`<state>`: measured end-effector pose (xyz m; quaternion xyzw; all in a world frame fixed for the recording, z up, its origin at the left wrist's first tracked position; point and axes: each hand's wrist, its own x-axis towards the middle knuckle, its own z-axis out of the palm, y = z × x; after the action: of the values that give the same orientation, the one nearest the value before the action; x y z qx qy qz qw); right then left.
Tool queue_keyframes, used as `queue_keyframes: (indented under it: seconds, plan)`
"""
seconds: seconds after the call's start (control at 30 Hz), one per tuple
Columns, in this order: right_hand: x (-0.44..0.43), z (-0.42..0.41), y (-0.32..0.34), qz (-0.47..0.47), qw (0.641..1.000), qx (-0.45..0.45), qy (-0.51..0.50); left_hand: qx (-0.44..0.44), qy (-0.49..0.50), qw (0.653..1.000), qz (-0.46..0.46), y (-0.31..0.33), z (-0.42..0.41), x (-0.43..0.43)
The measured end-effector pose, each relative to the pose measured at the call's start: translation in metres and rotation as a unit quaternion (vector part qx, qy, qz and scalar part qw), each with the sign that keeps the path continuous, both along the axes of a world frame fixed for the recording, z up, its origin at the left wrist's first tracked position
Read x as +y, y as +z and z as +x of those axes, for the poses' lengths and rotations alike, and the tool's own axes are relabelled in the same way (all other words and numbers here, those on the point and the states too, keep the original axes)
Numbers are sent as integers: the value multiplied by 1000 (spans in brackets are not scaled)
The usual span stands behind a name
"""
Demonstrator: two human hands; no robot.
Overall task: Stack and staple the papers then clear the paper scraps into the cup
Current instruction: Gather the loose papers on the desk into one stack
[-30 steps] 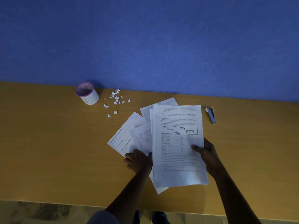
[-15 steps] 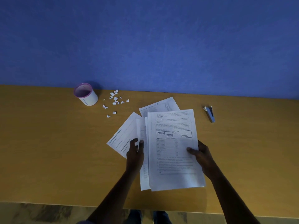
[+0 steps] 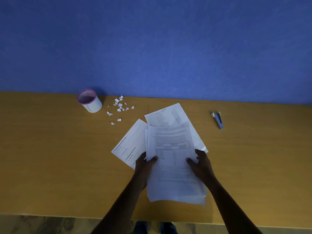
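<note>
Two bare arms come up from the bottom of the picture. No sleeves show on them, and the wrists have no watch or band. The left hand (image 3: 144, 163) and the right hand (image 3: 201, 164) wear no gloves and no rings that can be seen. Each hand shows its thumb and fingers. Low down, between the arms, there is a bit of blue cloth, maybe trousers, too dark to tell well.
</note>
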<state>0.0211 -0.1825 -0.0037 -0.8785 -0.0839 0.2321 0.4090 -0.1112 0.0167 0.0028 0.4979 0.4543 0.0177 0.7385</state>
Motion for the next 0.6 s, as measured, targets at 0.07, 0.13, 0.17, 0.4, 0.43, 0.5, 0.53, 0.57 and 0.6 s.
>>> queue_keyframes:
  seconds: [0.07,0.13,0.17,0.4,0.43,0.5,0.53,0.57,0.6]
  plan:
    - [-6,2,-2,31,999,30,-16,-29,9,997,-69,3,-3,3]
    - [-10,1,4,93,988,111,-50,-42,8,994,-103,4,-4,4]
    - [-10,1,7,130,974,167,-79,-46,6,993,-112,5,-4,3]
    - [-15,1,11,210,936,281,-15,-16,-75,989,-123,4,-4,-1]
    - [-13,0,12,199,940,276,-8,-13,-91,990,-106,3,-4,-2]
    - [-11,2,12,187,947,262,-13,-27,-102,992,-70,5,-2,-4]
    - [-11,4,13,189,949,253,-22,-37,-94,994,-47,7,0,-5]
    - [-11,6,14,198,948,247,-32,-32,-72,997,-18,11,2,-6]
    - [-12,9,15,212,946,243,-41,-8,-37,999,4,13,4,-5]
